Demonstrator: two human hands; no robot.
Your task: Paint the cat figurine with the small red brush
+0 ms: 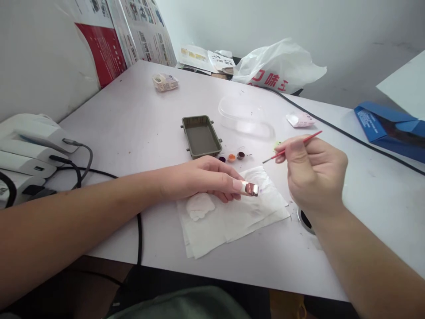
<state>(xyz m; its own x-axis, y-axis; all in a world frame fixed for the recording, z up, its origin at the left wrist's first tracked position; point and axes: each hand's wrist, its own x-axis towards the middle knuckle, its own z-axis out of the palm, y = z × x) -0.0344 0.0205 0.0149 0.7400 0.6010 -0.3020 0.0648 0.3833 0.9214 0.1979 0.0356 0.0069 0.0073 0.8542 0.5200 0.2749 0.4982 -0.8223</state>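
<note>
My left hand (202, 179) rests on a white paper towel (232, 212), fingers pressed together, with a long artificial nail at its fingertip (250, 188). A pale pink flat piece (200, 206) lies on the towel just below that hand. My right hand (314, 173) is raised a little to the right, fingers pinched round a thin red paintbrush (292, 147) whose tip points left toward a row of small paint pots (231, 157).
An olive-green tray (201, 136) stands beyond the pots, a clear plastic lid (245, 117) behind it. A white plastic bag (279, 66) and papers lie at the back, a blue folder (388, 128) at right, and a white machine (29, 146) with black cables at left.
</note>
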